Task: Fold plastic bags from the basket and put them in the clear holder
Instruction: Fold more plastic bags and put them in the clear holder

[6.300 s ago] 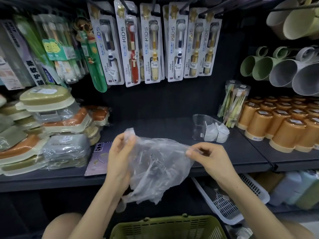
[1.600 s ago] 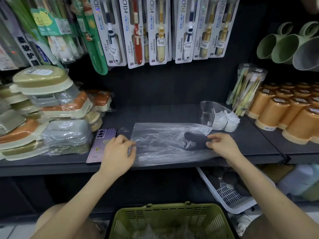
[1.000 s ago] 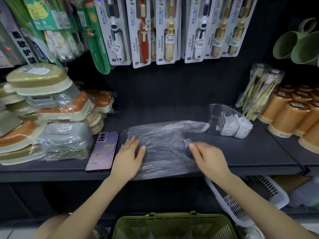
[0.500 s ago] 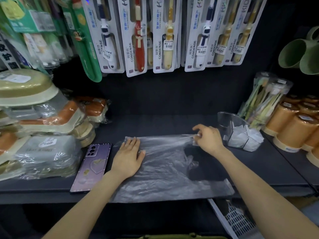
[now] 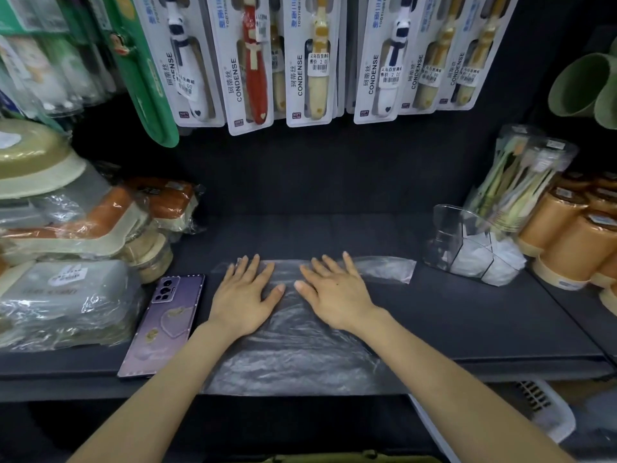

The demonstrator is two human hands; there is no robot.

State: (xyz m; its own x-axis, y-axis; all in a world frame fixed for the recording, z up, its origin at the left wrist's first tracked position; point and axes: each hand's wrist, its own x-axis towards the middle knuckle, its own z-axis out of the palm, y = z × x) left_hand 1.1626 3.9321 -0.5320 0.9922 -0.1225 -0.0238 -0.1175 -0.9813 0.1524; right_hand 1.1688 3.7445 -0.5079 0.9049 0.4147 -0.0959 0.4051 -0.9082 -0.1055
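Observation:
A clear plastic bag lies flat on the dark shelf, its near edge hanging slightly over the shelf front. One handle strip stretches to the right along the far edge. My left hand and my right hand lie side by side on the bag's far half, palms down, fingers straight and spread. The clear holder stands at the right of the shelf with folded white bags inside. Only the rim of the green basket shows at the bottom edge.
A purple phone lies just left of the bag. Wrapped soap boxes are stacked at the left. Orange cups and a toothbrush pack crowd the right. Toothbrush cards hang above. A white basket sits below right.
My right hand let go of the bag's handle at the far right and came back to lie flat beside my left hand. The camera moved closer to the shelf.

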